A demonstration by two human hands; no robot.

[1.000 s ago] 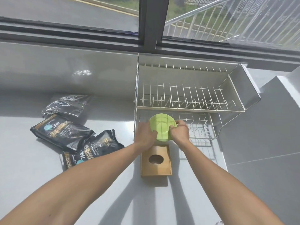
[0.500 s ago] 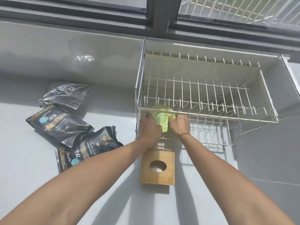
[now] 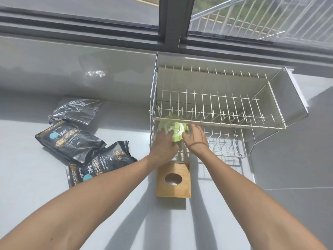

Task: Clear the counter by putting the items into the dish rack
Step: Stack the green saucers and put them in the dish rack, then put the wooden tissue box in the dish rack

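Since a second ago, head view: green bowl (image 3: 173,128) went from held out front of the dish rack (image 3: 219,121) to inside its lower tier, left end. Left hand (image 3: 164,146) and right hand (image 3: 195,139) fingers loosened, only fingertips touching bowl. Placement nearly done; wooden box (image 3: 173,180) and coffee bags (image 3: 72,141) remain on counter (image 3: 27,177).

Lighting: bright daylight from the dark-framed window (image 3: 169,24). Long arm shadows fall toward the viewer across the pale grey glossy counter (image 3: 126,222). Glare patch on the grey glossy backsplash (image 3: 96,73). Focus sharp centrally; wide-angle bending at edges.
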